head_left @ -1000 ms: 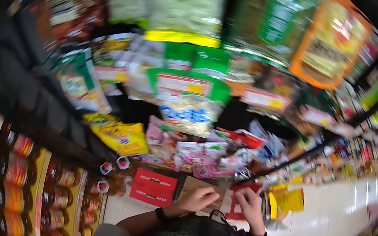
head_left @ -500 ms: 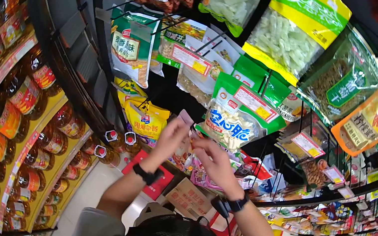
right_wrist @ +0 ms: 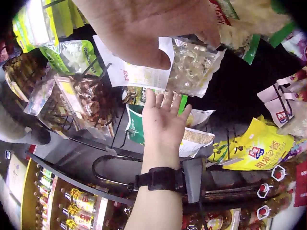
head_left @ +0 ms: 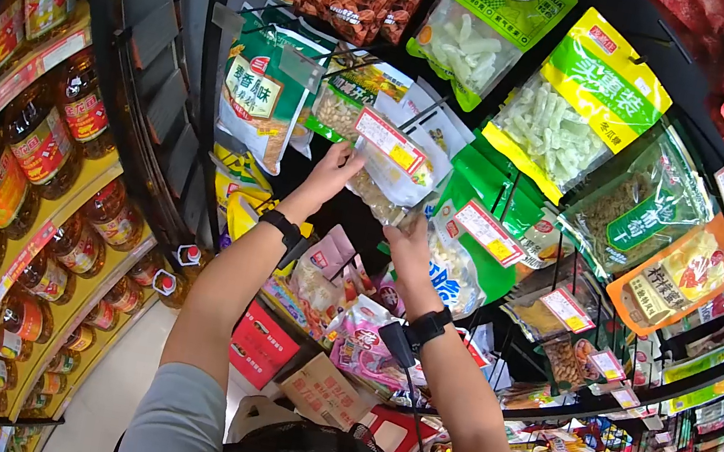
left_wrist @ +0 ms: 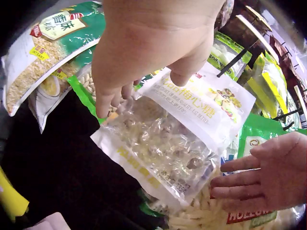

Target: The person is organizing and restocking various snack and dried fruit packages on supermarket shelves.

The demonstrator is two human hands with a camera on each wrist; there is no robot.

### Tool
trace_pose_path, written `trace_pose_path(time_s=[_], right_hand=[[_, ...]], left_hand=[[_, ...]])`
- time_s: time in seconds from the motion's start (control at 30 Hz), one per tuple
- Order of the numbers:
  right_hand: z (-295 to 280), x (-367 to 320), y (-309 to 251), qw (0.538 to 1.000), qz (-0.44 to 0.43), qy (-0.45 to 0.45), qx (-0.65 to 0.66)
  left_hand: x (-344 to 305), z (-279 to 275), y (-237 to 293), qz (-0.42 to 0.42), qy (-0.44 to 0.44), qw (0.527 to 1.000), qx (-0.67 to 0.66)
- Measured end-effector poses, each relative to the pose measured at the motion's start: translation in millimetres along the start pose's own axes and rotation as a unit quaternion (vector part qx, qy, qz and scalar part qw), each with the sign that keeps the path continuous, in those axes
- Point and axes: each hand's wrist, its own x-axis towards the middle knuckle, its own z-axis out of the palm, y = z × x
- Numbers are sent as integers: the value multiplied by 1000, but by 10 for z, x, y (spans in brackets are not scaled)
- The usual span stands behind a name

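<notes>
A white and clear bag of wrapped sweets point(left_wrist: 163, 139) hangs at the middle of the rack, its top partly behind a price tag point(head_left: 393, 142) in the head view. My left hand point(head_left: 327, 176) is at the bag's left edge, fingers fairly straight, as the right wrist view shows of that hand point(right_wrist: 165, 117). On the other side, my right hand point(head_left: 411, 249) has its fingers extended toward the bag's lower right edge, in front of a green bag of white puffed snacks point(head_left: 455, 276). In the left wrist view the right palm point(left_wrist: 276, 172) shows, fingers spread slightly.
Green and white cereal bags point(head_left: 264, 97) hang to the left, and yellow-green candy bags point(head_left: 581, 110) above right. Metal hooks stick out between them. Pink snack bags point(head_left: 362, 333) lie low, over cardboard boxes point(head_left: 328, 390) on the floor. Bottled oil point(head_left: 43, 141) fills shelves at left.
Both hands rose from low near the body, came close together before the lower bags, then parted to either side of the white bag. The head view has turned and come closer to the rack.
</notes>
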Motion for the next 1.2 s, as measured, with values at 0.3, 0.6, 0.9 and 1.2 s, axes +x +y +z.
trace_pose_path(time_s=[0.3,0.6,0.9,1.2], right_hand=[[121,208,-56,1000,4,-25,-19],[234,247,-165,982,-21,45,-180],[194,-334,-497,998,-3,-47,-28],[-8,-1211,-1065,982,-41,-187,10]], left_hand=[[224,-12,7,-48,-46,998,-9],[206,-26,-22,-30,-66,997,-13],[-342,-416,431,-6,-68,998,-4],[-1650,-465,987,-16,-24,983,-181]])
